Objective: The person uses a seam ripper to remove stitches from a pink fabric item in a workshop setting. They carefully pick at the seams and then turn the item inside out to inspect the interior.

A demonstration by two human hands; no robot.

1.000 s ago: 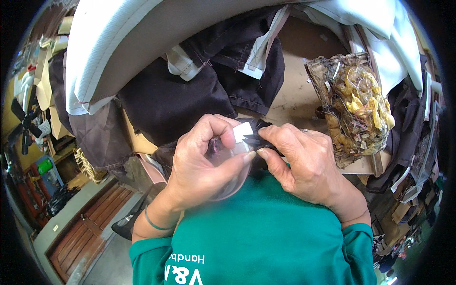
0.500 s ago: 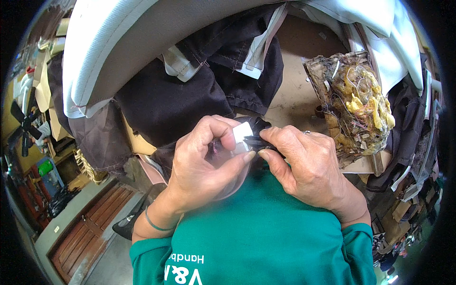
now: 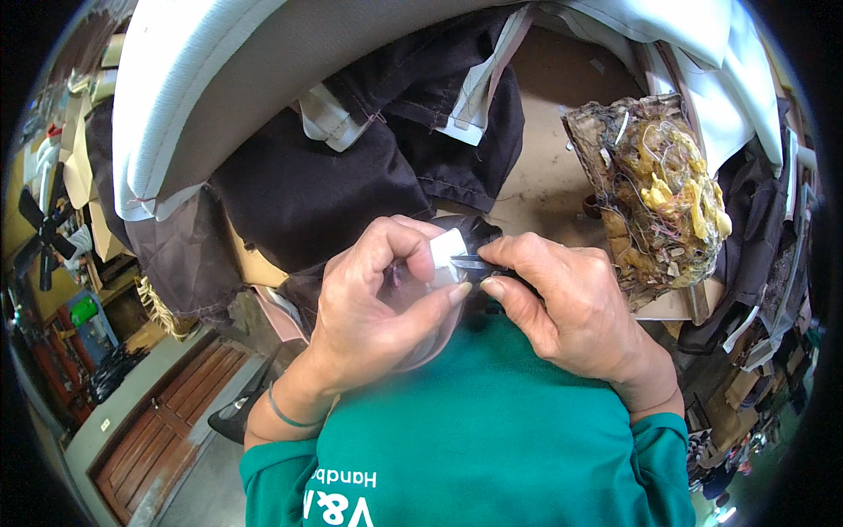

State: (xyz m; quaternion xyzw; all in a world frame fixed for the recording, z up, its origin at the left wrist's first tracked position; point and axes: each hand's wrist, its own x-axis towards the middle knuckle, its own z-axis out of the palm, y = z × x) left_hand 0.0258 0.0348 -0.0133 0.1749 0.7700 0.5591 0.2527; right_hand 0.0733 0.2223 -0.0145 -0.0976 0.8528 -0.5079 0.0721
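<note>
Between the thumb and fingertips of my left hand (image 3: 373,299) is the white end of a strap (image 3: 449,248), held up in front of my chest. A pale pinkish band loops down below that hand; where it leads is partly hidden. My right hand (image 3: 571,307) pinches small dark-handled snips (image 3: 472,263) between thumb and forefinger. Their silver pointed blades lie at the right side of the white strap end, touching or very close to it. Dark fabric (image 3: 470,230) bunches just behind the fingertips.
A large white curved bag piece (image 3: 198,97) arches over the far left. Dark brown lining cloth (image 3: 325,193) spreads beneath it on the tan work surface (image 3: 549,167). To the right sits a crusted block (image 3: 672,198) covered in yellow glue and threads. A wooden door (image 3: 171,413) shows at lower left.
The snips have turned slightly in my right hand, so their silver blades now show against the white strap end. My left hand stays almost still.
</note>
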